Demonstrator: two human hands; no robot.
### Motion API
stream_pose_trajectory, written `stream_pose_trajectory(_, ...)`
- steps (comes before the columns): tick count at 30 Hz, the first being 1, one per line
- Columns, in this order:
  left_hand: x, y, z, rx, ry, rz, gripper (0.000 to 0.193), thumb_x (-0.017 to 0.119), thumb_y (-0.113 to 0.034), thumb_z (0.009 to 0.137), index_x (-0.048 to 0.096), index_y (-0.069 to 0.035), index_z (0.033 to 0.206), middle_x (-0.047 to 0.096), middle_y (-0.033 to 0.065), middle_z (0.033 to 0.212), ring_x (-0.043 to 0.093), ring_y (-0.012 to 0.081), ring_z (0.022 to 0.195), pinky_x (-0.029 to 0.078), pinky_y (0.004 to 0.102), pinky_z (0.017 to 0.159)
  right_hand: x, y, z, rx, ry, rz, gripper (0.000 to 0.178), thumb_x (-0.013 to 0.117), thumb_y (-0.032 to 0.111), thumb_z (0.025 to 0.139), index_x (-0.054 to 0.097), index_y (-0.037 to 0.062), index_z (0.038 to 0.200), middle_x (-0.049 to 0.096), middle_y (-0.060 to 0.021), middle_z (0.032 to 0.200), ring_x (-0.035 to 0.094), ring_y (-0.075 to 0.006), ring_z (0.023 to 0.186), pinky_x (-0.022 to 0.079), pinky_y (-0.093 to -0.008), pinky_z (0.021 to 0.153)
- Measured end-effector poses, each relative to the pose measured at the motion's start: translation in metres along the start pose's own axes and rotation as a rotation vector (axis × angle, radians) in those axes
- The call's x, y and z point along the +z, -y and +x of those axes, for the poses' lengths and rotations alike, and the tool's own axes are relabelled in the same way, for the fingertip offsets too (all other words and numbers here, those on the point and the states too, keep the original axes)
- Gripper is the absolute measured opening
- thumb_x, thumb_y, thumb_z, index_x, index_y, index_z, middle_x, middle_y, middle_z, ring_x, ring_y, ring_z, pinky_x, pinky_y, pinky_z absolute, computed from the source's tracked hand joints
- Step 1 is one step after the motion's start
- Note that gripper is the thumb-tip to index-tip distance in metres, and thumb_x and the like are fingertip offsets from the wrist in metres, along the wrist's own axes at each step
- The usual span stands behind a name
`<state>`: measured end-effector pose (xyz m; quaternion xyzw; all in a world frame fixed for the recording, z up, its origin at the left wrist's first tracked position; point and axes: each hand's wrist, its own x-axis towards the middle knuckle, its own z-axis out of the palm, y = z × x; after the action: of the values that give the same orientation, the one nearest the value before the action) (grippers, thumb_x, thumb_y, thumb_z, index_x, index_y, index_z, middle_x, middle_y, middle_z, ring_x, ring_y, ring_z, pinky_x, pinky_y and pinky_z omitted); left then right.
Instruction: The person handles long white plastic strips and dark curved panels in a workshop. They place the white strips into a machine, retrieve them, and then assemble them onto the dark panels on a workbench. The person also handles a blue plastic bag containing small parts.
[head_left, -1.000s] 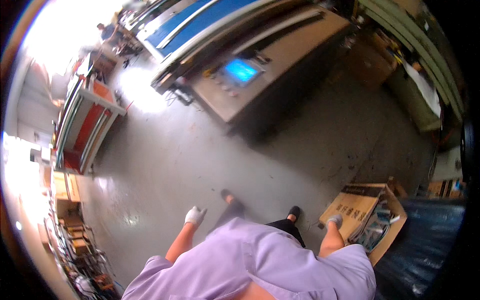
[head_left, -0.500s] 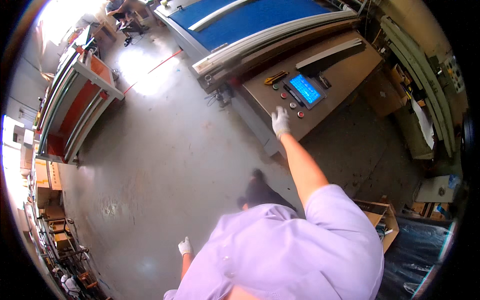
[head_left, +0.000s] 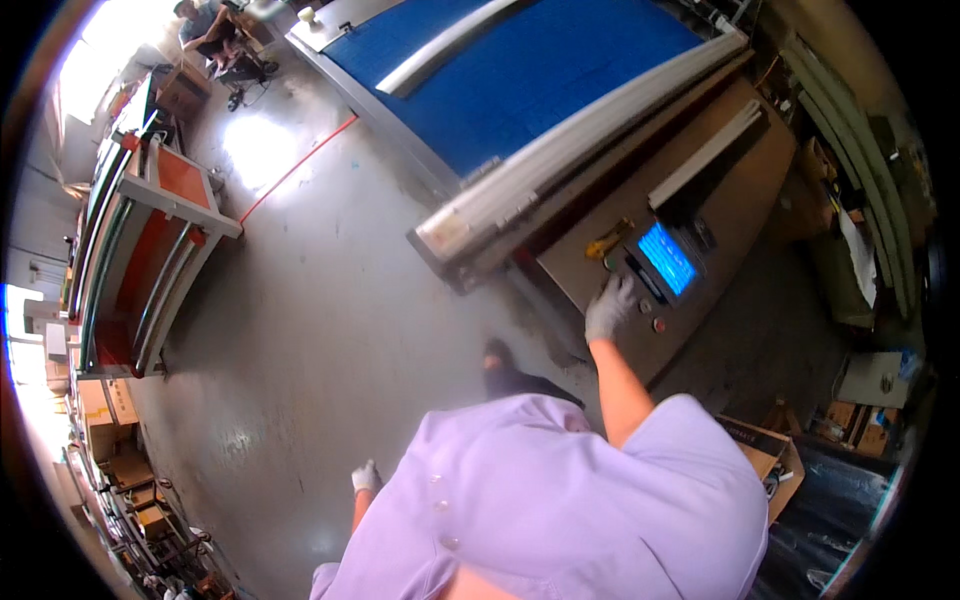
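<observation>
My right hand (head_left: 610, 308), in a pale work glove, reaches over the brown control panel (head_left: 725, 165). Its fingers are stretched toward the push buttons, near a green button (head_left: 609, 263), and hide part of the row. Whether a fingertip presses a button, I cannot tell. Beside the hand are a lit blue screen (head_left: 667, 259), a dark pen-like thing (head_left: 643, 275) and a red button (head_left: 658, 325). A yellow utility knife (head_left: 609, 239) lies just beyond. My left hand (head_left: 366, 477), gloved too, hangs low at my side with its thumb apart and nothing visible in it.
Beyond the panel stretches a machine bed with a blue surface (head_left: 560, 75), crossed by a metal beam (head_left: 580, 150). A pale strip (head_left: 705, 155) lies on the panel. A roller frame (head_left: 150, 250) stands left, boxes (head_left: 105, 405) below it. A seated person (head_left: 212, 35) is far left.
My right hand has moved further in over the panel, among the buttons. My view has shifted, with the machine nearer and more to the right. The left hand still hangs low.
</observation>
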<state>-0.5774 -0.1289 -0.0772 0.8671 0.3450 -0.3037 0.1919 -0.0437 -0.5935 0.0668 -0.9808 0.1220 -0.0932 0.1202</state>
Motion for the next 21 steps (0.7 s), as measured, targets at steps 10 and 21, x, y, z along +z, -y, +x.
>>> stream_pose_trajectory(10,-0.307,-0.265,0.221,0.02,0.002,-0.915,0.031,0.057,-0.029,0.087,0.06,0.001,0.08,0.053,0.0047,0.058,0.05,0.0147,0.046,0.042,0.0303,0.045,0.029,0.027,0.012,0.16,-0.086,-0.244,0.053,0.058,0.02,0.085,0.041,0.009,0.134,0.042,-0.0151,0.134,0.044,-0.0405,0.118,0.039,-0.0483,0.098)
stream_pose_trajectory(21,-0.538,-0.505,0.575,0.628,-0.492,-0.817,0.031,0.057,-0.025,0.084,0.064,0.004,0.092,0.062,0.0112,0.069,0.058,0.0176,0.059,0.048,0.0321,0.057,-0.004,0.077,-0.017,0.527,0.075,-0.096,0.042,0.057,0.014,0.088,0.049,0.0038,0.128,0.049,-0.0204,0.13,0.046,-0.0378,0.121,0.04,-0.0441,0.098)
